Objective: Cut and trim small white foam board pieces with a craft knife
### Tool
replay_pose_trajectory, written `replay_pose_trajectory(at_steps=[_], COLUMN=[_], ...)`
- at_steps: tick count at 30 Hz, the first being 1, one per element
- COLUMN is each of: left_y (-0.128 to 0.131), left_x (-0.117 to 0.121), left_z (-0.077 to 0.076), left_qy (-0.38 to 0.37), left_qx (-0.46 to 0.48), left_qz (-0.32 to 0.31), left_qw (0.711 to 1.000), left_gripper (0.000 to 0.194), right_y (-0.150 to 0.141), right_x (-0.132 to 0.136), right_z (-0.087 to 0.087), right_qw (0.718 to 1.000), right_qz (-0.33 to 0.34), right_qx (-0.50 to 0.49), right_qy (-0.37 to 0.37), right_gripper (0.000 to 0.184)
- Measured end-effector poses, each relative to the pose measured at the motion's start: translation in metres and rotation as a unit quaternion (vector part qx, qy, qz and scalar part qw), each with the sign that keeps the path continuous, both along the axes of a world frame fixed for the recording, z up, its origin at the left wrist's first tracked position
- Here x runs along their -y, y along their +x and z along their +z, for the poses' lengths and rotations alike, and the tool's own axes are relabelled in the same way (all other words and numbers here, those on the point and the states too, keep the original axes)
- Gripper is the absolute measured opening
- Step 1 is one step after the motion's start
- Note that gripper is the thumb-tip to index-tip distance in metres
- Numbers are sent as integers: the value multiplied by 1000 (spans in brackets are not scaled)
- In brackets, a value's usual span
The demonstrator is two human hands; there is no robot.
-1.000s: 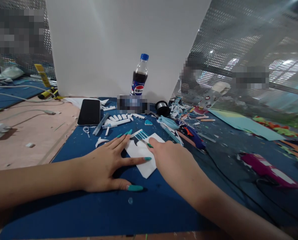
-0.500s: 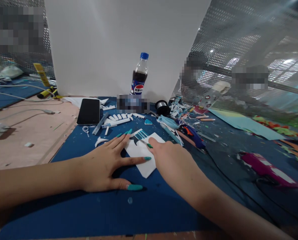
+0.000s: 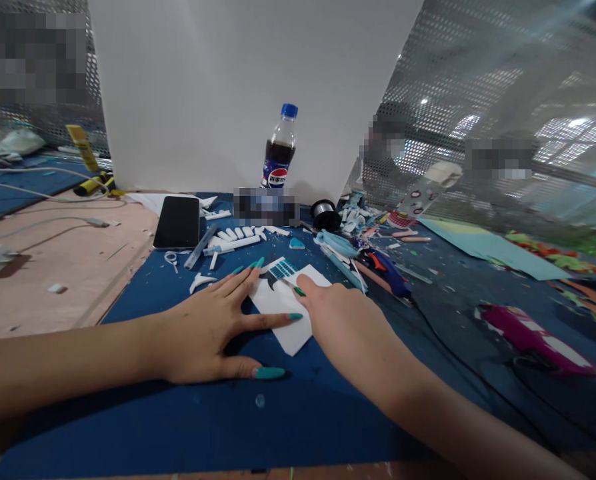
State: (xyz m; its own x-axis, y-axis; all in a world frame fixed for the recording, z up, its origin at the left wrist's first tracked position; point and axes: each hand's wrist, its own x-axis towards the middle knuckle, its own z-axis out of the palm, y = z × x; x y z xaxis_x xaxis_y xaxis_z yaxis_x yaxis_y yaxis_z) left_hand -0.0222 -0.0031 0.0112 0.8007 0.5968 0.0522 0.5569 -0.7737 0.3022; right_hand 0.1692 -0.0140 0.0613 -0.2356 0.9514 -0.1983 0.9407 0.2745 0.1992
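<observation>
My left hand (image 3: 211, 327) lies flat with its fingers spread, pressing the left side of a white foam sheet (image 3: 292, 337) onto the blue mat (image 3: 218, 427). The sheet carries a printed teal grid (image 3: 282, 268) and a dark curved shape. My right hand (image 3: 341, 313) is closed over the sheet's right side. From under its thumb a thin, pale blade points left toward the grid; it looks like a craft knife (image 3: 289, 283). The handle is hidden inside the fist. A white whale-tail-shaped cutout (image 3: 202, 283) lies just beyond my left hand.
Behind the hands lie a black phone (image 3: 177, 222), white offcuts, a wire spool (image 3: 325, 215) and a cola bottle (image 3: 279, 150) against a white board (image 3: 248, 73). To the right are a blue glue gun (image 3: 385, 270) with its cord and a magenta tool (image 3: 538, 340).
</observation>
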Motion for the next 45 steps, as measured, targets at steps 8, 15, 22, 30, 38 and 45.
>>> replay_pose_trajectory(at_steps=[8,15,22,30,38,45], left_y=[1,4,1,1,1,2], left_x=[1,5,1,-1,0,0], left_z=[-1,-2,-1,3,2,-2], left_qy=[-3,7,9,-8,9,22], left_qx=[10,2,-26,-33,-35,-23], left_qz=[5,17,-1,1,15,22], left_qw=[1000,1000,1000,999,999,999], left_gripper=[62,61,64,65,67,68], right_y=[1,-4,-11,-14,-14,-9], right_x=[0,-1,-1,-1,1,0], right_z=[-1,9,18,19,18,12], right_qw=[1000,1000,1000,999,998,997], right_qz=[-6,-1,12,32,41,60], right_qx=[-2,-9,16,37,39,39], right_qy=[7,22,11,17,1,20], right_gripper=[27,20,21,19,21,20])
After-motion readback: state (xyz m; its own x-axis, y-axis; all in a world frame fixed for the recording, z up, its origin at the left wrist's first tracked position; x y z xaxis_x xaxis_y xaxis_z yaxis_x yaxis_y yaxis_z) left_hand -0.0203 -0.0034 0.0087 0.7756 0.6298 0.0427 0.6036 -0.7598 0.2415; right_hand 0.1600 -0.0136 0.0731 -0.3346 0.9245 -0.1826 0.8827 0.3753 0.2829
